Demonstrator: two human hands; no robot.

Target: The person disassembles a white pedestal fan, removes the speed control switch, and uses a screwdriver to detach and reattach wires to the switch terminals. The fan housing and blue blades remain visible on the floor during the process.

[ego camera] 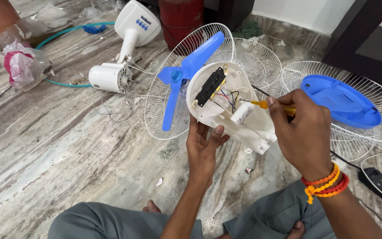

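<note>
A grey-veined marble floor (58,146) fills the frame. Across its upper middle and right lie round white wire fan guards (261,62), one carrying a blue three-bladed plastic propeller (186,73), another at the right a blue oval plastic base cover (341,101). At upper left lies a white fan stand with its motor (111,77) and a control head bearing a small blue label and blue buttons (the lettering is too small to tell). Crumpled clear plastic bags (21,66), one with a pink patch, sit at the far left.

At centre, the left hand (203,148) has its grip closed around the lower edge of an opened white plastic fan base housing (231,104), showing a black switch block, coloured wires and a white cylindrical capacitor. The right hand (303,132), orange thread bands at the wrist, grips a yellow-handled screwdriver (266,104) tightly, tip inside the housing.
</note>
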